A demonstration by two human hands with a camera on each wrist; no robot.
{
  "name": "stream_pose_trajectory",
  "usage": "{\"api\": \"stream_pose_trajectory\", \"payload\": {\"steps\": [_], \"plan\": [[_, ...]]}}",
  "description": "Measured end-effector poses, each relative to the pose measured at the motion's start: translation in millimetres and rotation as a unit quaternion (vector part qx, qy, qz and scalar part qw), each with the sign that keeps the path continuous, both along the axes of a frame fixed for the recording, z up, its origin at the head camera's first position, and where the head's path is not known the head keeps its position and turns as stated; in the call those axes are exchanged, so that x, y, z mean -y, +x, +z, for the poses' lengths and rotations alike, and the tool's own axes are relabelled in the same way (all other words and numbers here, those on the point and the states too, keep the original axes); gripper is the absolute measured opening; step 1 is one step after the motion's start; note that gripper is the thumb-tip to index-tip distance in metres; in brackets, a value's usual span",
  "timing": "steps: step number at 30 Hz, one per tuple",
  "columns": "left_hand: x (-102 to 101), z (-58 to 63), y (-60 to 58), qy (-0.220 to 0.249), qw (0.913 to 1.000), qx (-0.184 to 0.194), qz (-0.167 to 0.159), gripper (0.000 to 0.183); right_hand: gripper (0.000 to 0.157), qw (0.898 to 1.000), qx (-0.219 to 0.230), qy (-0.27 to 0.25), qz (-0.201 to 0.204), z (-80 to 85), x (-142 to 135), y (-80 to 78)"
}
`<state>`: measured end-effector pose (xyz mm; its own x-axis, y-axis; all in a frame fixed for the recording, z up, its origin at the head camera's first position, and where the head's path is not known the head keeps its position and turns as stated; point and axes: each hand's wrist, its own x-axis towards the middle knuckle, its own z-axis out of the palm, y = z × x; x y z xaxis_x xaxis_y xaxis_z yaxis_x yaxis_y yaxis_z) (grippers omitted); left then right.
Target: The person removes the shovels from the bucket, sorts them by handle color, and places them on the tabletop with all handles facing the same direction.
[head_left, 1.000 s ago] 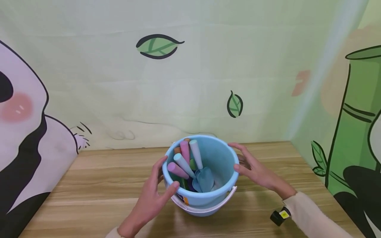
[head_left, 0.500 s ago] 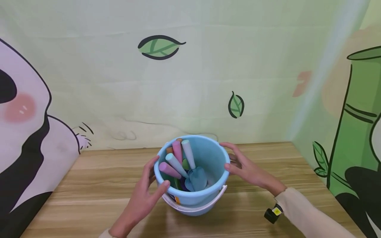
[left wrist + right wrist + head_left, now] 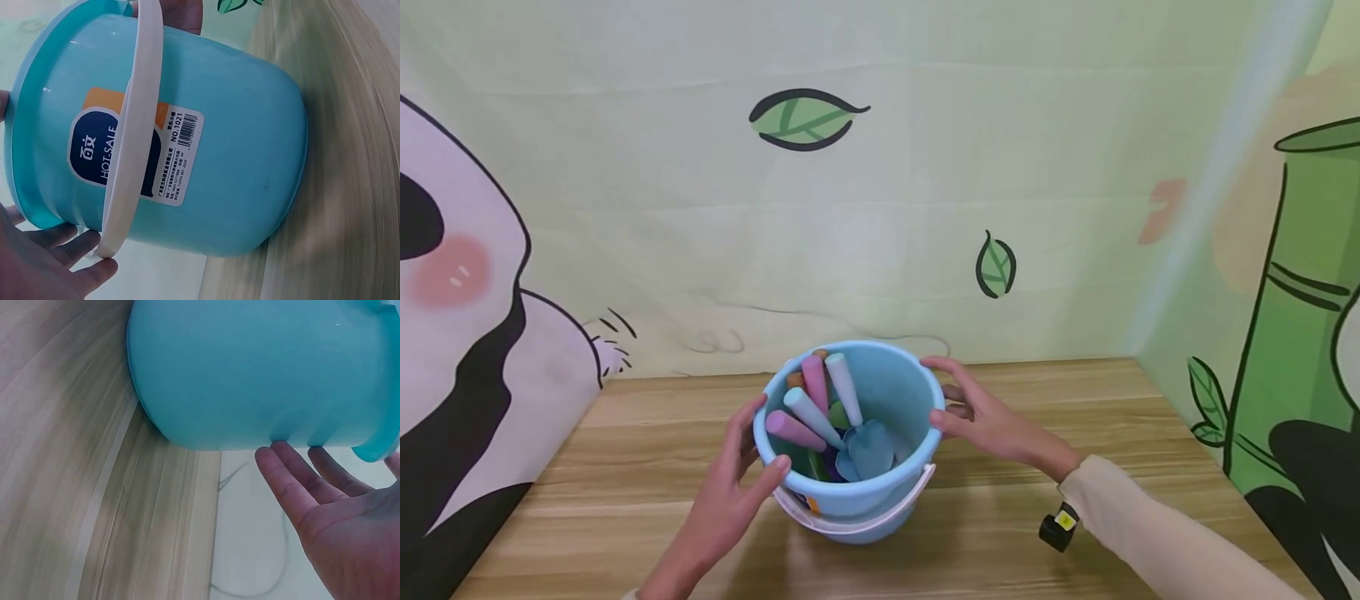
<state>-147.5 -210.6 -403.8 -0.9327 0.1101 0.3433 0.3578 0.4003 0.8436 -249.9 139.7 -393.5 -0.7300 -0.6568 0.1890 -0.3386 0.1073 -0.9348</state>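
Note:
A light blue plastic bucket [image 3: 865, 503] stands on the wooden table between the hands, its white bail handle [image 3: 891, 515] hanging down in front. Inside are several toy tools, among them a blue scoop [image 3: 872, 450], a purple handle [image 3: 796, 431] and pale blue handles [image 3: 812, 415]. The left hand [image 3: 718, 500] grips the left side, thumb at the rim and fingers along the outer wall. On the right, the right hand [image 3: 992, 421] holds the rim with thumb and index finger; in the right wrist view its other fingertips touch the wall. A printed label [image 3: 178, 156] faces the left wrist camera.
The wood-grain table [image 3: 625, 467] meets a backdrop [image 3: 880, 250] printed with leaves, a panda and bamboo just behind the bucket. A small black device [image 3: 1058, 531] sits at the right wrist below the sleeve [image 3: 1150, 525].
Both hands have moved the bucket steadily to the left along the table, with the tools inside. Their hold on it looks the same.

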Motion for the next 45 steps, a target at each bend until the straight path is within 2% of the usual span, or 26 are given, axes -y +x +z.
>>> {"api": "stream_pose_trajectory", "payload": {"steps": [5, 12, 19, 41, 45], "plan": [[13.2, 1.0, 1.8, 0.006, 1.0000, 0.005, 0.002, 0.068, 0.069, 1.000, 0.004, -0.001, 0.007, 0.2, 14.1, -2.2], [34.5, 2.9, 8.6, 0.017, 0.9992, 0.032, 0.017, 0.068, 0.072, 1.000, 0.026, 0.005, 0.013, -0.4, 39.4, -6.3], [59.1, 0.4, 13.9, 0.019, 0.9994, 0.017, 0.023, 0.069, 0.073, 0.999, 0.037, 0.008, 0.024, -0.1, 66.0, -9.5], [131.6, 0.4, 29.1, -0.020, 0.9963, 0.035, 0.076, 0.070, 0.071, 0.997, 0.046, -0.009, 0.059, -2.5, 141.3, -12.6], [140.7, -2.5, 32.1, -0.019, 0.9968, 0.022, 0.074, 0.069, 0.070, 0.997, 0.042, -0.011, 0.056, -3.6, 151.1, -11.1]]}}
